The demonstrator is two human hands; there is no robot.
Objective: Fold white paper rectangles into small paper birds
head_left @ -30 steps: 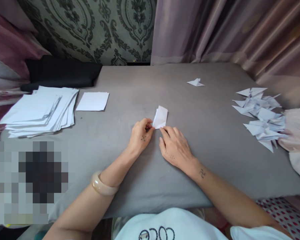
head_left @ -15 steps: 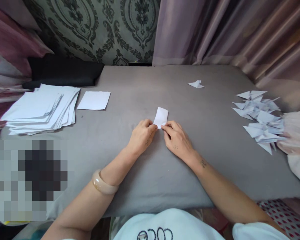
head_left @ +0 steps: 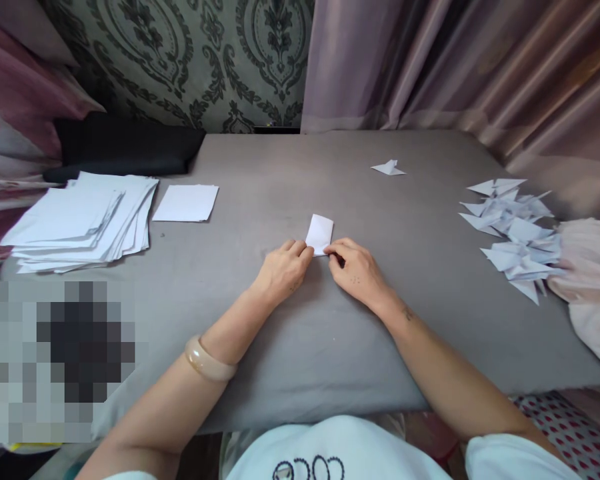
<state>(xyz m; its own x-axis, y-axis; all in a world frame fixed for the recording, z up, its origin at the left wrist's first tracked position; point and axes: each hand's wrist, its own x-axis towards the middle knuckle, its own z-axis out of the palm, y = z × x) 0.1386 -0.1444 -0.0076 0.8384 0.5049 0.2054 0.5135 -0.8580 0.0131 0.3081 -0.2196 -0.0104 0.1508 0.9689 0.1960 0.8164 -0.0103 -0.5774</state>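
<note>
A small folded piece of white paper [head_left: 321, 231] lies on the grey cloth-covered table [head_left: 260, 180] in front of me. My left hand [head_left: 286, 268] pinches its near left corner, fingers bent and thumb side at the edge. At the near right corner, my right hand [head_left: 354, 268] grips the paper between thumb and index finger, the other fingers curled under. The paper's near edge is partly hidden by the fingertips. A bangle circles my left forearm.
Left, a large stack of white paper sheets [head_left: 85, 223] sits beside a smaller square stack [head_left: 186, 203]. A folded paper shape [head_left: 389, 168] lies at the back; several more folded paper shapes [head_left: 517, 233] are heaped at right by pale cloth [head_left: 587, 267]. Black fabric [head_left: 130, 147] lies back left.
Both hands stay at the paper's near corners, with only slight finger shifts. The whole view has drifted a little; the paper looks much the same.
</note>
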